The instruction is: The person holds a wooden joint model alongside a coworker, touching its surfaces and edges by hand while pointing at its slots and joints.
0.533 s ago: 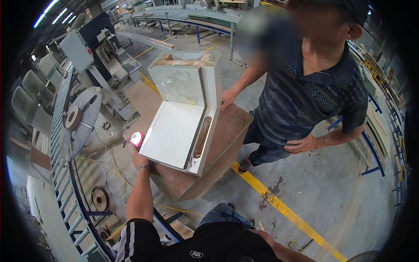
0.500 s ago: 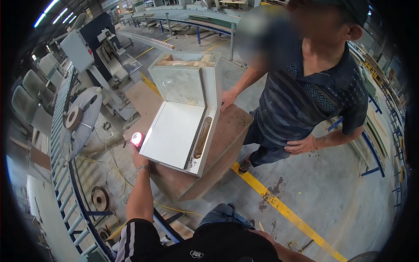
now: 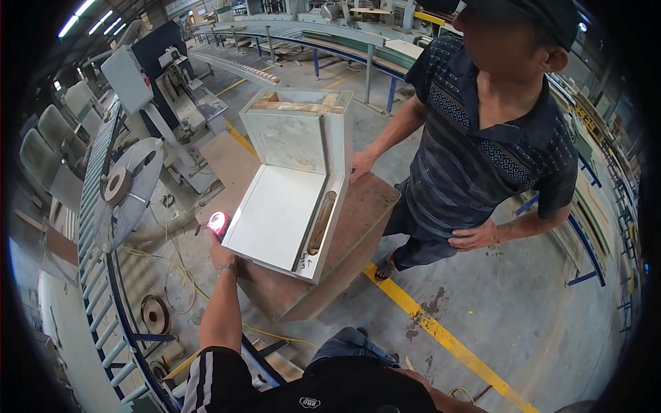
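Note:
My left hand (image 3: 217, 249) is closed around a red-and-white tape measure (image 3: 218, 224), beside the left edge of an L-shaped white panel piece (image 3: 275, 213). That piece has a flat white panel, an upright box-like section with raw wood at its top, and a side board with a long rounded slot (image 3: 322, 224). It rests on a brown board-topped block (image 3: 358, 220). Part of my right arm shows at the lower edge, but the hand is out of sight. A co-worker's hand (image 3: 361, 165) touches the upright section's right side.
The co-worker (image 3: 489, 144) stands to the right, other hand at the hip. A roller conveyor (image 3: 103, 303) runs along the left, near a reel of edge band (image 3: 117, 186). A yellow line (image 3: 441, 330) crosses the floor; a yellow cable (image 3: 275, 335) lies nearby.
The view has shifted slightly, so the panel piece sits a little lower in the picture. The co-worker's head has turned or moved. My left hand keeps its hold on the tape measure.

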